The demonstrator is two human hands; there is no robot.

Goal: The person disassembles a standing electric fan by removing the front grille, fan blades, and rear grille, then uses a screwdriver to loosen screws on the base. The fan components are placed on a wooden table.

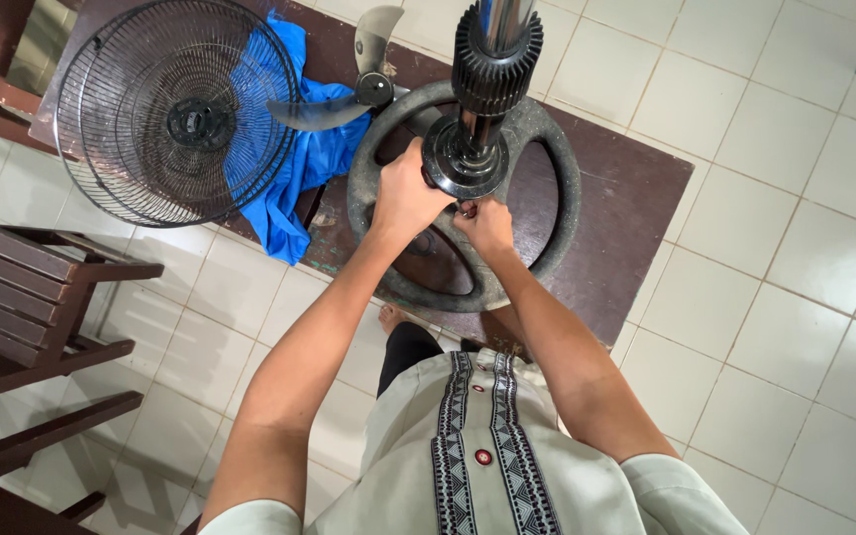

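Both hands on the fan pole (484, 89) at its foot: left hand (404, 196) wrapped tight round the black collar (465, 168), right hand (487, 226) pinching something small just below, too hidden to tell what. Pole upright over a round dark base (557, 159) on a brown table (636, 198). Left of these, blades (349, 94), blue cloth (294, 178), wire grille (175, 114).

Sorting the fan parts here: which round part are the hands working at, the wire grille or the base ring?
The round base ring, dark, thick and solid. Both the left hand and right hand grasp the pole collar at its centre; the wire grille lies apart, untouched.
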